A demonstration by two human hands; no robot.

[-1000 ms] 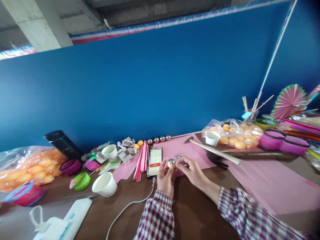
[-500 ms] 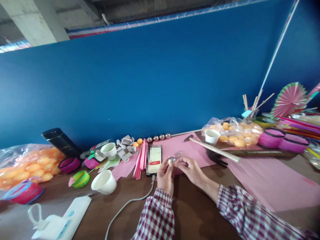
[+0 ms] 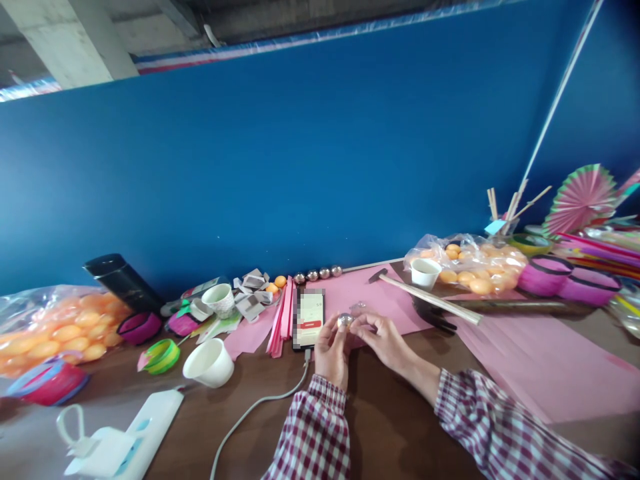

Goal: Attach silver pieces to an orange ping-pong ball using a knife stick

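Note:
My left hand (image 3: 332,352) grips a shiny silver ball (image 3: 345,321) between thumb and fingers, low over the table. The ball's underside has an orange tint. At its right side, my right hand (image 3: 381,340) is closed in a pinch with fingertips against the ball; anything finer between them is too small to tell. A phone (image 3: 309,320) with a lit screen lies just left of the hands, a charging cable (image 3: 257,402) plugged into it. Small clear bits (image 3: 358,305) lie on the pink paper (image 3: 377,298) beyond my fingers. Several silver balls (image 3: 325,273) line the wall behind.
A hammer (image 3: 425,294) lies at right, near a white cup (image 3: 425,273) and a bag of orange balls (image 3: 470,270). Pink sheets (image 3: 555,367) cover the right side. Left are another white cup (image 3: 208,363), a power strip (image 3: 150,427), a black flask (image 3: 123,283) and another ball bag (image 3: 65,333).
Both hands stay almost in place around the silver ball. The ball shows slightly more silver toward me. The view has shifted only a little.

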